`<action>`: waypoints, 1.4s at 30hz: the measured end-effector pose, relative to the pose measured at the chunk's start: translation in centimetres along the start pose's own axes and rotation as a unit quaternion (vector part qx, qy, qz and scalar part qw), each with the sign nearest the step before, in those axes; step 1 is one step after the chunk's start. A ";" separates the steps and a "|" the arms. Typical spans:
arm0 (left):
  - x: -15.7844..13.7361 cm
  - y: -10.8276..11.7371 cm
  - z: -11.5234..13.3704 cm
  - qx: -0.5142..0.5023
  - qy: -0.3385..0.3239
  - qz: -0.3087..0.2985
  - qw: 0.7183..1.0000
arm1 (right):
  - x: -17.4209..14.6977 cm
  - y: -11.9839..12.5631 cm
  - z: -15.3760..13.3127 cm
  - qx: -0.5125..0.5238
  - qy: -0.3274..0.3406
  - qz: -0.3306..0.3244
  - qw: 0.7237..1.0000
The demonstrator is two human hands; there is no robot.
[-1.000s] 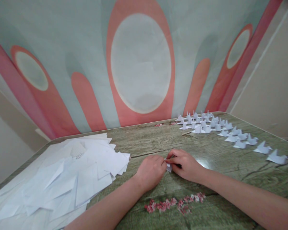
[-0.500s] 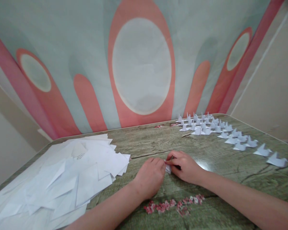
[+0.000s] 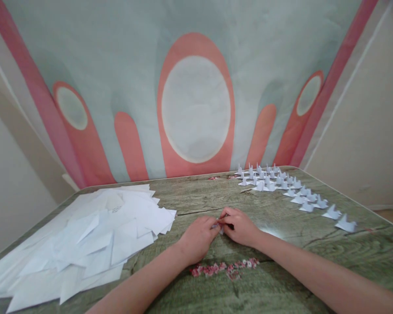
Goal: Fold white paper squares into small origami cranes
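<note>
My left hand (image 3: 199, 237) and my right hand (image 3: 238, 226) meet over the middle of the table. Between their fingertips is a small folded white paper (image 3: 220, 230), mostly covered by the fingers. The right thumb and forefinger pinch it from one side. On the other side the left fingers are closed on it, with the back of that hand toward me. How the paper is folded cannot be made out. Several white origami cranes (image 3: 346, 223) stand on the table to the right of my hands, reaching to the back edge.
A wide, loose pile of white paper sheets (image 3: 124, 235) covers the left of the wood-patterned table (image 3: 196, 198). Pink blossoms (image 3: 216, 269) are printed on the tabletop in front of my hands. A backdrop (image 3: 196, 109) with coral arches rises behind the back edge.
The camera view has tilted up and shifted, so the table's contents appear displaced. My fingers have drawn closer together around the folded paper, and less of it shows.
</note>
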State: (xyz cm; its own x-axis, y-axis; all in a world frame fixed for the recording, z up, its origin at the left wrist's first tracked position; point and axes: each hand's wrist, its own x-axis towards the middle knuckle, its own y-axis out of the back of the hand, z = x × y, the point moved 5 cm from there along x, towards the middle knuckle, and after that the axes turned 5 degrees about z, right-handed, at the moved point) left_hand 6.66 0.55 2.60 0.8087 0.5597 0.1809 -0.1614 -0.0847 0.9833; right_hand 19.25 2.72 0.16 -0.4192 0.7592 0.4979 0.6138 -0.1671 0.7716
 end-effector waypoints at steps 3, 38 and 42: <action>-0.8 0.0 0.4 -0.005 0.010 0.009 1.000 | -0.1 0.0 -0.5 0.005 0.002 -0.005 1.000; -4.4 -1.3 2.2 -0.054 0.054 0.036 0.996 | -2.3 -0.5 -0.5 0.065 -0.230 0.036 0.970; -4.3 -1.2 1.9 -0.084 0.057 0.054 0.993 | -2.4 -0.7 -0.5 0.087 -0.253 0.044 0.963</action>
State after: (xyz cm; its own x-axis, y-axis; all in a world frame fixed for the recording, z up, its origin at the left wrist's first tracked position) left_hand 4.50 -3.32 0.67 0.7140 0.6452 0.2720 -0.3433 -0.0160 0.9391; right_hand 19.50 0.66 -1.34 -0.0081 0.9631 0.2689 0.7533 -0.1710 0.6351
